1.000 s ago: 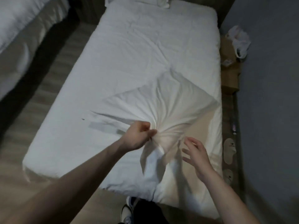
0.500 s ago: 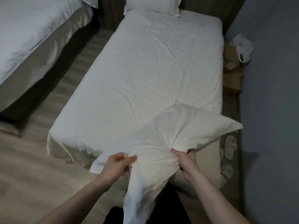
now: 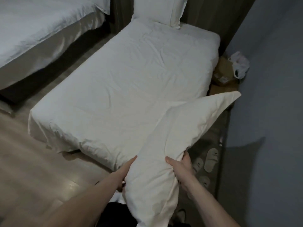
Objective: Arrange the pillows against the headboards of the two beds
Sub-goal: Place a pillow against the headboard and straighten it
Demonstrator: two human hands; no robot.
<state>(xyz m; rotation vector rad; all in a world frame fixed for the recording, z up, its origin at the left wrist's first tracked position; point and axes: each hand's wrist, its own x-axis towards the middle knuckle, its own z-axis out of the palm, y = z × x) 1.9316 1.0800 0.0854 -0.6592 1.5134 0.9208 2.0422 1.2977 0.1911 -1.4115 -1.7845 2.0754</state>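
now | pillow [image 3: 165,145] lifted between both hands; left hand [image 3: 126,171] grips its left side; right hand [image 3: 182,166] its right

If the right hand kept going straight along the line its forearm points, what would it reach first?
The right hand already grips the cream fabric pillow. Pushed further up-left, it would probably carry the pillow onto the white-sheeted near bed, though depth is unclear.
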